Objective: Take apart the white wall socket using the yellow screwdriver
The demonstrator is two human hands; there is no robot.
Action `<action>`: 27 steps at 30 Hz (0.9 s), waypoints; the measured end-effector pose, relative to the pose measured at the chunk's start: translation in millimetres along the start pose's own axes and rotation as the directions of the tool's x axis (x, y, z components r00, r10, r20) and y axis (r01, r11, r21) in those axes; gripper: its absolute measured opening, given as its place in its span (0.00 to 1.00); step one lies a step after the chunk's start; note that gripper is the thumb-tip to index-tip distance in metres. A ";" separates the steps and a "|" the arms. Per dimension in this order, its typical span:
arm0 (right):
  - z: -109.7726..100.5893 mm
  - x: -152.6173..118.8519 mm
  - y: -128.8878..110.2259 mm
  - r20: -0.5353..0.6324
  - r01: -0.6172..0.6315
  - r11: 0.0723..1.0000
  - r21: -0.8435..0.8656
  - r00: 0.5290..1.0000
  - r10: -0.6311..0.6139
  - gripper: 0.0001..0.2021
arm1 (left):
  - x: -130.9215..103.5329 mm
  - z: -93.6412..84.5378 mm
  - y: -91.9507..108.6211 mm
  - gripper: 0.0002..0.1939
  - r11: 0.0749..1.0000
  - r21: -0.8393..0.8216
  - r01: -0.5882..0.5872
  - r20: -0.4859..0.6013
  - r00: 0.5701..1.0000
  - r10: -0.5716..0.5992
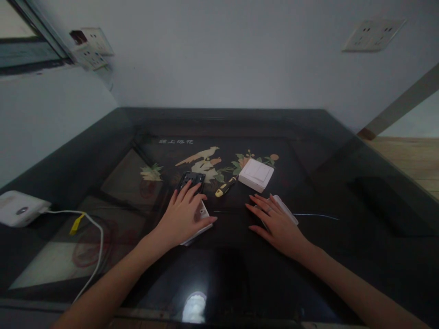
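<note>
My left hand (183, 216) lies spread over a white plate-like part (203, 212), covering most of it. Its fingertips reach a black slotted frame (196, 177) just beyond. On the right, my right hand (272, 219) rests with fingers outstretched over another white flat part (286, 209), whose far edge shows past the knuckles. Neither hand has its fingers wrapped round anything. Between and beyond the hands lies a screwdriver (225, 187) with a yellow and black handle. Beside it sits a white square switch (258, 173), its face up.
The dark glossy table (226, 283) has a bird-and-flower picture (204, 155). A white device (22, 208) with a cable (101, 242) and yellow tag stands at the left. A thin wire (317, 215) extends right of my right hand. Wall sockets (373, 35) are behind.
</note>
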State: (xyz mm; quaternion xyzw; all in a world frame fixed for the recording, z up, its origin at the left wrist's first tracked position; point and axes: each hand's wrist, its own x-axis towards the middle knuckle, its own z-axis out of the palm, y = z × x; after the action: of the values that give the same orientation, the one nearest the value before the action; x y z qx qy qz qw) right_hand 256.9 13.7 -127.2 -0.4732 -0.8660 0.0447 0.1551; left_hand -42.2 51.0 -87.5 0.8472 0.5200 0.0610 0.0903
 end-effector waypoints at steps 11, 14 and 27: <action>6.3 3.1 -40.7 0.038 0.135 0.987 0.090 0.990 -0.138 0.24 | 9.1 3.7 -24.1 0.30 0.995 0.092 0.043 -0.062 0.997 -0.037; 9.0 17.6 -52.9 0.076 0.194 0.973 0.123 0.976 -0.204 0.24 | 11.5 2.0 -41.4 0.30 0.990 0.119 0.077 -0.087 0.994 -0.067; 46.6 105.1 -108.8 0.035 0.277 0.950 0.142 0.958 -0.284 0.22 | 10.8 -11.0 -108.4 0.30 0.980 0.092 0.174 -0.118 0.980 -0.163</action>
State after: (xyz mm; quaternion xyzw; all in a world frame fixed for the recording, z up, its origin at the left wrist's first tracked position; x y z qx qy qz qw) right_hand 101.7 44.9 -123.2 -0.3323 -0.9234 0.0940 0.1678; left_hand -133.8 109.6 -100.1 0.7989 0.5966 0.0733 0.0232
